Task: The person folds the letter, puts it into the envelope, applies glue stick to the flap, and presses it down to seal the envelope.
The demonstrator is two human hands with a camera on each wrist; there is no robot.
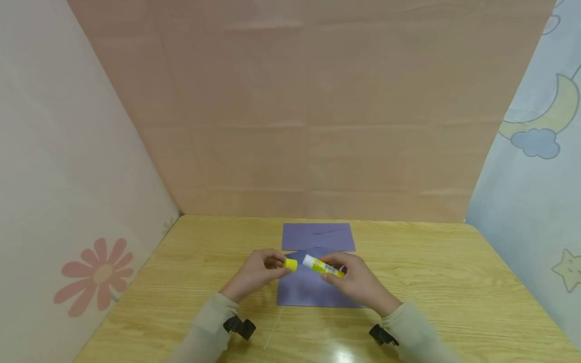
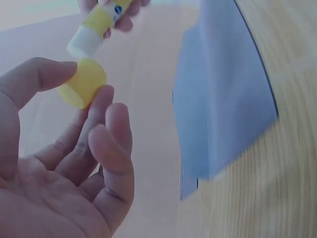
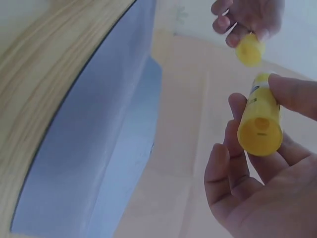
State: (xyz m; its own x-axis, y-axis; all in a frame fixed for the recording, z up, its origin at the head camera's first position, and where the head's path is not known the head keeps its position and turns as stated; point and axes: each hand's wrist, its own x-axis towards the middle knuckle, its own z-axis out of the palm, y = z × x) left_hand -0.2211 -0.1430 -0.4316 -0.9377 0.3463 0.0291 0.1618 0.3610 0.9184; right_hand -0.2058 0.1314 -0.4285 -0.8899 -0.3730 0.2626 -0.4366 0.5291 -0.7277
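My left hand (image 1: 258, 272) pinches a yellow cap (image 1: 291, 264) between thumb and fingertips, also seen close up as the cap (image 2: 83, 83) in the left wrist view. The right hand (image 1: 356, 280) grips a yellow and white glue stick (image 1: 323, 267), its white end pointing at the cap. A small gap separates cap and stick in the head view. From the right wrist view, the yellow base of the glue stick (image 3: 261, 134) faces the camera. Below both hands lies a purple paper envelope (image 1: 313, 292) with a pointed flap at its far side.
Beyond the envelope lies a purple rectangular card (image 1: 317, 237) with a thin dark line on it. A pale thin strip (image 1: 274, 327) is on the wooden table (image 1: 190, 297) near the front. Pinkish cloth (image 1: 308, 111) hangs behind the table, with patterned walls at both sides.
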